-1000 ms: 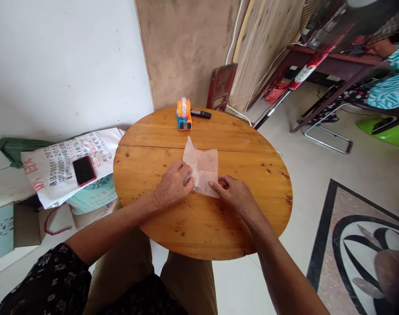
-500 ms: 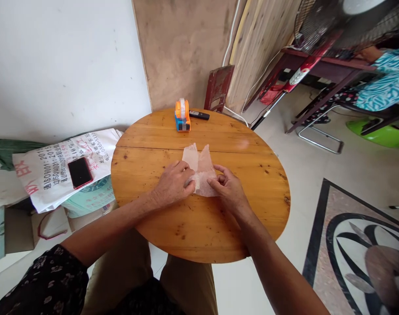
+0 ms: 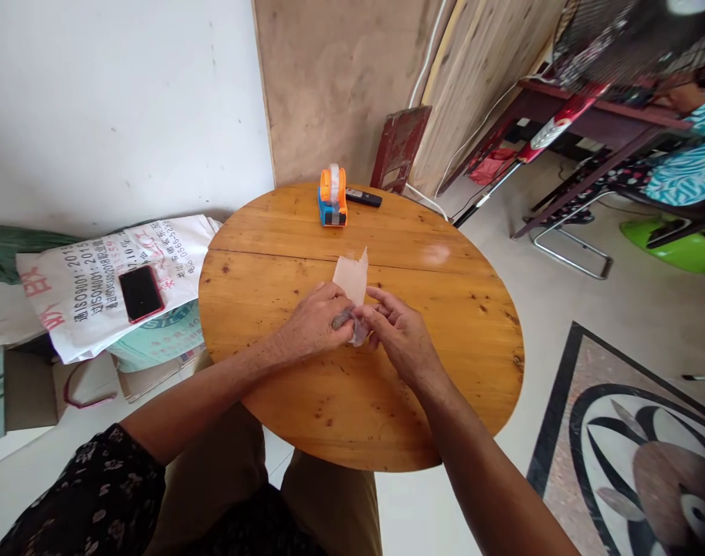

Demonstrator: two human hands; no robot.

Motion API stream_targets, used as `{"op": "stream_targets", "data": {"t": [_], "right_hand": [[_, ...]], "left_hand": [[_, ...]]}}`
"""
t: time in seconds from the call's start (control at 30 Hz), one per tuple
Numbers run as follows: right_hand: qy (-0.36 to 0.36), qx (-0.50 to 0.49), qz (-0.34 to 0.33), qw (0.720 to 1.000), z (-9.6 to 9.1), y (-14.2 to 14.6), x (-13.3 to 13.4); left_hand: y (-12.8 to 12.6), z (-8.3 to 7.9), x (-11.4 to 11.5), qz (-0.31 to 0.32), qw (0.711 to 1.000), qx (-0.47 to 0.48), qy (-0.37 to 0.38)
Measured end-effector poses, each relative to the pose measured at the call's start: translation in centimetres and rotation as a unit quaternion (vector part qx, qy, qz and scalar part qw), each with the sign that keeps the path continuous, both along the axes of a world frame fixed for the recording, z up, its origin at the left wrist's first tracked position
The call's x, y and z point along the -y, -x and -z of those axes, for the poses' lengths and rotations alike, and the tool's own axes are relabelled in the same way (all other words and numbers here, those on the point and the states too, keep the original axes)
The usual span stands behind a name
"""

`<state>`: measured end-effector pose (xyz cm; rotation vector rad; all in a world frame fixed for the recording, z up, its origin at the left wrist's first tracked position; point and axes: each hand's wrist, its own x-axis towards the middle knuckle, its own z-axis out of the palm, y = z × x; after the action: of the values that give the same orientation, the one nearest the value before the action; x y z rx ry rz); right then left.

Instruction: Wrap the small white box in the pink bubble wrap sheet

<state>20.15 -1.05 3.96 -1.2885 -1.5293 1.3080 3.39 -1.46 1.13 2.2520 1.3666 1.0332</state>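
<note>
A thin, whitish, see-through piece of tissue with a ragged top edge lies near the middle of the round wooden table. My left hand rests on the table with its fingers closed on the tissue. By that thumb shows a small dark grey lump, whose kind I cannot make out. From the other side, my right hand pinches the tissue's crumpled near part between thumb and fingers. My fingers hide part of the sheet.
An orange and blue tape dispenser stands at the table's far edge beside a black remote-like object. A phone lies on white sacking at left. A fan stands at right, near a seated person.
The tissue's right side has been folded over toward my left hand, so the sheet looks narrower. My right hand has moved in closer to the left. The view has shifted slightly.
</note>
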Motion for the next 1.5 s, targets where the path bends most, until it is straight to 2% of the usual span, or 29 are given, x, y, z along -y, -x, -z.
{"op": "stream_targets", "data": {"t": [0.1,0.17,0.3,0.43,0.57,0.63,0.73,0.83,0.93,1.0,1.1,1.17,1.3,1.4,1.5], "right_hand": [[-0.020,0.025,-0.043,0.999,-0.6,-0.5,0.6],[-0.061,0.066,-0.078,0.993,-0.8,-0.6,1.0],[-0.147,0.199,-0.114,0.962,-1.3,-0.6,1.4],[-0.176,0.265,-0.147,0.937,-1.9,-0.7,1.3],[-0.190,0.260,-0.177,0.930,-1.8,-1.2,0.7],[-0.187,0.228,-0.185,0.937,-1.6,-1.5,0.2],[-0.143,0.153,-0.187,0.960,-1.3,-2.0,-0.5],[-0.114,0.096,-0.135,0.980,-1.1,-2.6,-1.7],[-0.152,0.090,-0.049,0.983,-1.2,-3.1,-3.5],[-0.183,0.130,-0.016,0.974,-1.5,-3.4,-5.2],[-0.204,0.220,-0.007,0.954,-1.9,-3.3,-8.5],[-0.188,0.222,-0.045,0.956,-1.8,-2.9,-10.8],[-0.100,0.185,-0.139,0.968,-1.3,-2.2,-14.1],[-0.076,0.173,-0.180,0.965,-1.8,-2.6,-14.7],[-0.084,0.192,-0.183,0.961,-3.3,-3.4,-14.3]], "left_hand": [[0.2,0.1,0.2,0.002,0.998,0.062,0.027],[0.5,-0.1,0.3,0.006,0.991,0.111,0.069],[0.5,-0.7,0.6,-0.007,0.965,0.209,0.156],[-0.1,-1.1,0.6,-0.041,0.964,0.196,0.175],[-0.6,-0.9,0.6,-0.050,0.974,0.161,0.149],[-0.6,-0.6,0.6,-0.046,0.979,0.146,0.134],[-0.6,-0.3,0.7,-0.045,0.983,0.127,0.122],[-0.5,-0.3,0.6,-0.036,0.987,0.111,0.112],[-0.5,-0.4,0.6,-0.024,0.987,0.102,0.119],[-0.5,-0.4,0.6,-0.023,0.987,0.102,0.122],[-0.5,-0.3,0.7,-0.021,0.988,0.098,0.117],[-0.5,-0.2,0.7,-0.016,0.989,0.096,0.108],[-0.5,-0.2,0.6,-0.007,0.991,0.094,0.091],[-0.5,-0.1,0.6,-0.006,0.992,0.091,0.083],[-0.6,0.0,0.6,-0.005,0.994,0.087,0.070]]}}
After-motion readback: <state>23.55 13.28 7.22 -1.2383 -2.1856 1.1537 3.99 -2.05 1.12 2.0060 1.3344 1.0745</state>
